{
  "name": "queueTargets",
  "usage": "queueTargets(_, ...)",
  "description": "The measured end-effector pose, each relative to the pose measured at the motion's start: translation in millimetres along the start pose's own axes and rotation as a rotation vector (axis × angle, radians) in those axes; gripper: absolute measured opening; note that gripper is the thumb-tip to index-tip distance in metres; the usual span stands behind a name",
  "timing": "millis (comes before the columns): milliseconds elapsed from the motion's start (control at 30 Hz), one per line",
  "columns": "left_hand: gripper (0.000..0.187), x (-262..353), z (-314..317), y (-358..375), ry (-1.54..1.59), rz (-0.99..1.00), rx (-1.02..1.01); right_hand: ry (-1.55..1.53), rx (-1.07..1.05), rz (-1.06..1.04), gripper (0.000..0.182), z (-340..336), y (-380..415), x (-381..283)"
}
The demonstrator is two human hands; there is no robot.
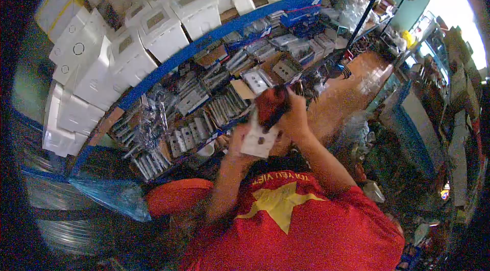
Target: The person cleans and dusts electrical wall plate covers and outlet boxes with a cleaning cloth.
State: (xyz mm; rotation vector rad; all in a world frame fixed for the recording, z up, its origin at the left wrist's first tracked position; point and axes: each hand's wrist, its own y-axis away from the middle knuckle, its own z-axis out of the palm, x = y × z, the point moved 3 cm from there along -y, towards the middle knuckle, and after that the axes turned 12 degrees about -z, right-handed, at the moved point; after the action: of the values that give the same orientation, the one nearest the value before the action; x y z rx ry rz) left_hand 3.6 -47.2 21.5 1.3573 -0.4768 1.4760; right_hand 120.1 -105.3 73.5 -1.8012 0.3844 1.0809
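A pale rectangular plate [259, 141] with dark round holes is held in my left hand [238, 140], which grips its left side in front of my chest. My right hand [296, 113] is wrapped round a dark red and black object [272, 106], blurred, that overlaps the top of the plate. What this object is I cannot make out. Just beyond my hands, a shelf holds rows of similar plates [190, 134] and an open carton [282, 69] with a holed plate in it.
White boxes [162, 33] are stacked along the blue shelf edge [204, 38] at the upper left. A red round object [178, 194] stands at the lower left beside clear blue plastic [113, 195]. Cardboard pieces [462, 123] lean at the right.
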Motion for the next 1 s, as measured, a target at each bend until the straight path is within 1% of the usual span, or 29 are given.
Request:
queueTargets(33,0.059,-13,-10,-7,0.260,-0.117,-0.133,-0.059,-0.001,0.090,0.020,-5,-12,1)
queueTargets(67,0.061,-22,-14,-11,0.516,-0.236,-0.269,0.149,0.030,-0.034,0.014,-9,-12,26)
queueTargets(167,0.058,-5,-4,-7,0.768,-0.189,-0.581,-0.093,0.362,-0.042,0.015,-38,-23,47)
queueTargets(200,0.055,2,-6,-7,0.757,-0.127,-0.651,-0.496,0.281,0.035,0.020,-40,-20,63)
queueTargets(233,0.055,3,-11,-11,0.765,-0.103,-0.461,-0.896,0.184,0.119,0.025,-40,-12,72)
queueTargets(267,0.054,2,-14,-12,0.774,-0.080,-0.266,-0.734,0.035,0.108,0.029,-33,0,77)
queueTargets(300,0.054,1,-16,-13,0.779,-0.060,-0.067,-0.569,-0.109,0.077,0.035,-25,10,76)
queueTargets(333,0.046,11,-13,-14,0.636,0.070,0.038,0.158,-0.265,-0.074,0.040,-5,22,63)
queueTargets(400,0.036,2,-20,-50,0.660,0.062,-0.028,-0.369,-0.488,-0.020,0.081,19,53,9)
queueTargets(433,0.031,-1,-22,-68,0.672,0.055,-0.065,-0.386,-0.443,-0.029,0.081,24,50,7)
queueTargets(500,0.030,-4,-29,-72,0.443,0.192,0.012,-0.418,-0.349,-0.048,0.082,30,43,1)
queueTargets(533,0.033,7,-29,-51,0.195,0.332,0.123,-0.434,-0.234,0.044,0.065,27,35,5)
queueTargets(600,0.041,28,-24,-12,-0.305,0.609,0.329,-0.612,-0.237,0.271,0.057,13,27,14)
queueTargets(633,0.045,32,-23,-7,-0.283,0.575,0.360,-0.696,-0.240,0.382,0.053,8,25,17)
queueTargets(667,0.048,36,-22,-5,-0.260,0.544,0.391,-0.760,-0.151,0.306,0.040,7,24,13)
queueTargets(700,0.052,40,-21,-3,-0.235,0.510,0.424,-0.712,-0.150,0.288,0.038,7,24,8)
queueTargets(733,0.061,51,-17,0,-0.282,0.598,0.425,-0.665,-0.153,0.276,0.037,5,26,0)
queueTargets(767,0.061,39,-24,-5,-0.140,0.440,0.303,-0.621,-0.157,0.267,0.035,7,29,-5)
queueTargets(800,0.062,17,-35,-14,-0.002,0.279,0.184,-0.668,-0.142,0.317,0.029,13,35,3)
queueTargets(833,0.062,-8,-47,-28,0.136,0.118,0.067,-0.668,-0.097,0.385,0.028,18,39,2)
queueTargets(867,0.067,-34,-60,-52,0.015,0.225,0.099,-0.669,-0.052,0.452,0.027,23,43,1)
queueTargets(900,0.068,-19,-47,-40,0.147,0.196,-0.031,-0.669,-0.008,0.517,0.025,26,47,1)
queueTargets(933,0.070,14,-26,-20,0.277,0.170,-0.163,-0.840,-0.109,0.592,0.029,31,56,20)
queueTargets(1000,0.075,23,-14,-12,0.524,0.055,-0.335,-0.556,-0.293,0.349,0.035,25,51,7)
